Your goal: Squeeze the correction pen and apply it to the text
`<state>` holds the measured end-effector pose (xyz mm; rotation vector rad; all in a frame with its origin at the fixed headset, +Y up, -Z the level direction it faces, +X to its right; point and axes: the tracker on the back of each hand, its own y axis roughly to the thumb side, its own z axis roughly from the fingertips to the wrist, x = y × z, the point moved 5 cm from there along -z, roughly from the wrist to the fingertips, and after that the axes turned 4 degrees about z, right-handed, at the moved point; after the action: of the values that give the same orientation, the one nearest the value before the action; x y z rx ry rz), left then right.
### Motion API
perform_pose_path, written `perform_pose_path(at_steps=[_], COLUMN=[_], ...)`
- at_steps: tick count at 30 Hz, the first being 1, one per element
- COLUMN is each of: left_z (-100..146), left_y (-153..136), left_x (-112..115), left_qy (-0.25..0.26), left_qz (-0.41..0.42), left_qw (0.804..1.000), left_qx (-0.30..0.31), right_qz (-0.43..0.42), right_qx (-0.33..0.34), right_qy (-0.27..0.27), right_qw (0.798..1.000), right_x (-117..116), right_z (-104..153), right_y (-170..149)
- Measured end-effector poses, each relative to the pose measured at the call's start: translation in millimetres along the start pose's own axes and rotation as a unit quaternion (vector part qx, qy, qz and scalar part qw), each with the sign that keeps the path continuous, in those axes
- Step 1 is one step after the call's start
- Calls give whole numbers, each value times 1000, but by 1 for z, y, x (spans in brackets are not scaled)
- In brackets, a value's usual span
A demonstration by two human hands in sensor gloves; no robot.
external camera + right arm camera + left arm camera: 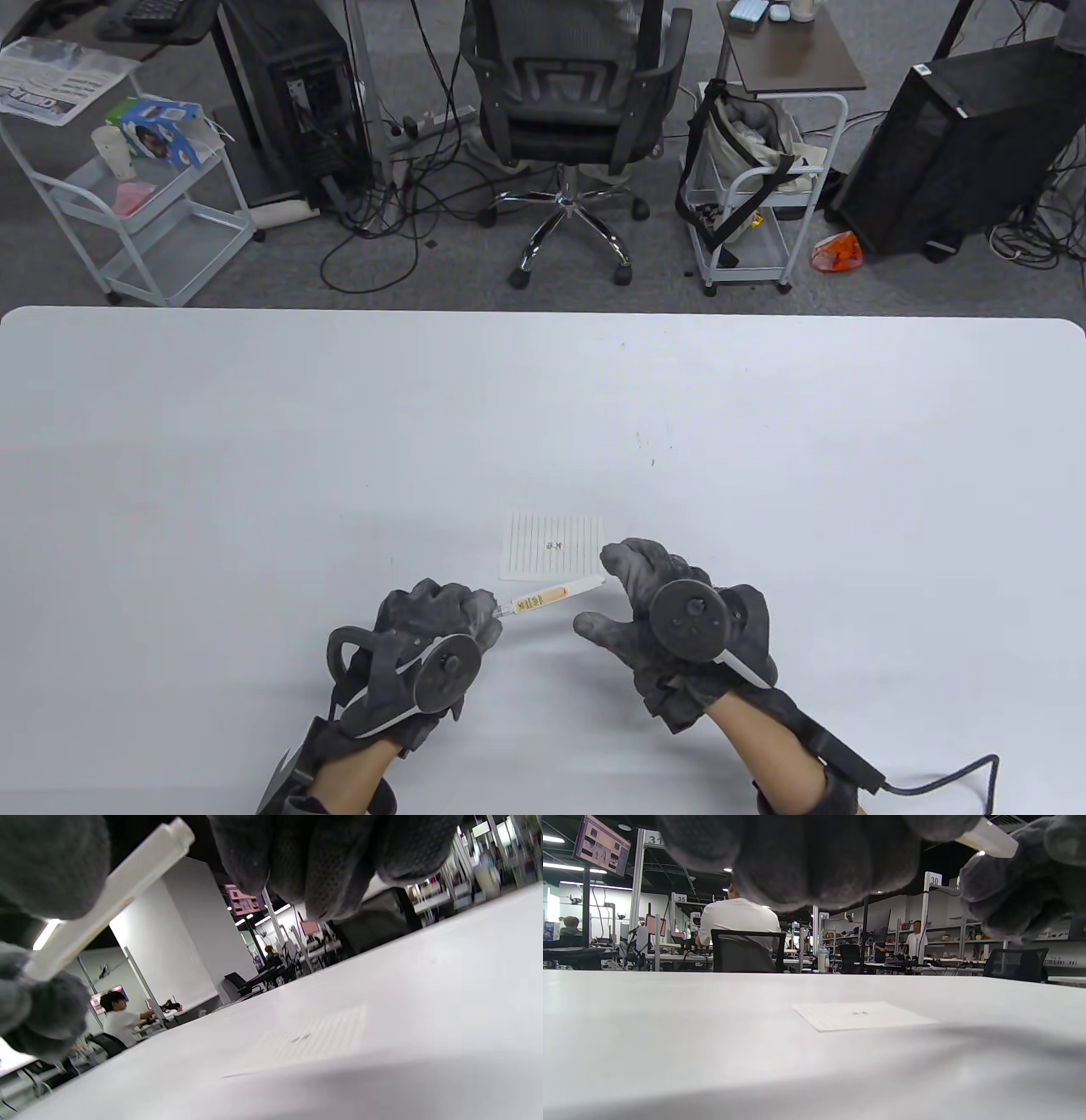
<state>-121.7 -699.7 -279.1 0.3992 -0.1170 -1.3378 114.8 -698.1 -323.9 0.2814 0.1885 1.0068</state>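
Two grey knitted-glove hands hold a slim white plastic correction pen (pixel 551 597) low in the frame: left hand (pixel 441 628) grips its labelled barrel, right hand (pixel 653 594) pinches the other end, above a square lined paper sheet (pixel 556 543) on the smooth white tabletop (pixel 254 467).

White pen (pixel 551 596) w/ yellow label; lined white paper (pixel 553 544).

- The table (pixel 254 441) is smooth, matt white.
- The lined paper (pixel 551 545) is matt and thin.
- The correction pen (pixel 551 594) is glossy white plastic with a yellow label.
- Both gloves, left hand (pixel 433 632) and right hand (pixel 670 615), are rough grey knit cloth.
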Motion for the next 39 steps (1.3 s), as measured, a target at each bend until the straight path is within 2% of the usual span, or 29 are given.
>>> perform_pose_path(at_steps=[3, 6, 8, 9, 12, 17, 21, 25, 29, 39], left_z=[1, 2, 2, 2, 2, 3, 3, 3, 2, -1], left_y=[5, 9, 8, 6, 6, 17, 22, 22, 22, 27], left_x=[-1, -2, -2, -2, -1, 3, 4, 5, 4, 1], left_qy=[0, 1, 3, 0, -6, -15, -18, -19, -11, 11], left_qz=[26, 45, 59, 81, 108, 89, 91, 92, 97, 83], left_qw=[1000, 999, 998, 997, 994, 996, 995, 995, 995, 996], left_qx=[5, 7, 6, 2, -2, 16, 20, 16, 12, 21], right_qz=[-113, -201, -289, -342, -406, -386, -412, -398, -411, -385], right_qx=[-25, -49, -69, -87, -111, -80, -85, -78, -87, -92], right_qy=[33, 49, 51, 57, 72, 90, 59, 52, 47, 27], right_qw=[993, 977, 954, 934, 904, 915, 905, 913, 906, 918], right_x=[-11, -21, -28, -34, -47, -58, -60, -58, -60, -54], right_z=[-2, -3, -4, -4, -3, -6, -5, -5, -4, -5], right_y=[-6, -10, -17, -20, -24, -12, -9, -9, -10, -12])
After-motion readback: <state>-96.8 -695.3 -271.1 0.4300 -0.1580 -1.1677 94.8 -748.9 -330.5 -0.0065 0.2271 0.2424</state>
